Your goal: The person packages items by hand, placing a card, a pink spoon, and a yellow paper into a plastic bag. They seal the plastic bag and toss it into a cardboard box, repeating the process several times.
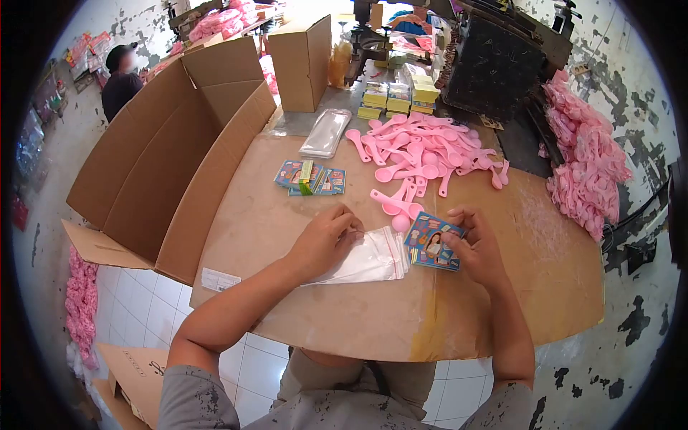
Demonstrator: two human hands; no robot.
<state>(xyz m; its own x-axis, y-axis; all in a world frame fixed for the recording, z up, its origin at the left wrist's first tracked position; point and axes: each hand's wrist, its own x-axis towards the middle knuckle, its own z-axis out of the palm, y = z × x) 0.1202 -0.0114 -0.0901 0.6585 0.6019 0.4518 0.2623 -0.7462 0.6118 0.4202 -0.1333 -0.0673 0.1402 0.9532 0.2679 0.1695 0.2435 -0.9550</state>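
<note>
Between the thumb and fingers of my right hand is a small stack of blue printed cards, tilted toward me. My left hand is closed, its fingers curled over a pile of clear plastic bags; whether it pinches anything is hidden. Just beyond the held cards lie a few pink measuring spoons, below a large heap of pink measuring spoons. A banded bundle of blue cards rests beyond my left hand, on loose cards.
An open cardboard box stands at the left. Farther back are a stack of clear plastic sleeves, piles of cards and a black machine. Pink spoons in bags hang at the right. A person is at the far left.
</note>
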